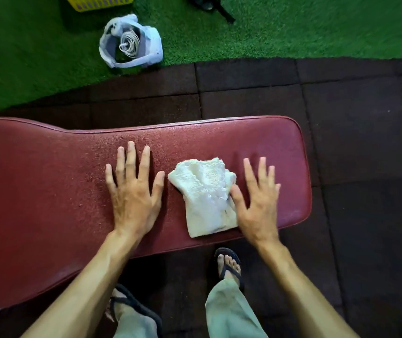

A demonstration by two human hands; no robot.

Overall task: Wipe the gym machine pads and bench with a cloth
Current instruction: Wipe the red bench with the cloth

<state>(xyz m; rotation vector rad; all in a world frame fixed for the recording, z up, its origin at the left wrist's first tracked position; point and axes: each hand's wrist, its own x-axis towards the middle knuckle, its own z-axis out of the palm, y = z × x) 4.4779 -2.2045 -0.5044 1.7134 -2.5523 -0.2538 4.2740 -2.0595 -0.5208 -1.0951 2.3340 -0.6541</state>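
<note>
A dark red padded bench (48, 181) runs across the view from the left edge to a rounded end at the right. A folded white cloth (204, 196) lies on its pad between my two hands. My left hand (134, 191) rests flat on the pad just left of the cloth, fingers spread, holding nothing. My right hand (256, 203) is spread open on the cloth's right side, its thumb touching the cloth's edge; the fingers look slightly blurred.
Dark rubber floor tiles (353, 142) surround the bench. Green turf (292, 28) lies beyond, with a white bag holding a coiled rope (131, 42), a yellow basket (97, 2) and a black strap (219, 8). My sandalled feet (228, 264) stand by the bench's near edge.
</note>
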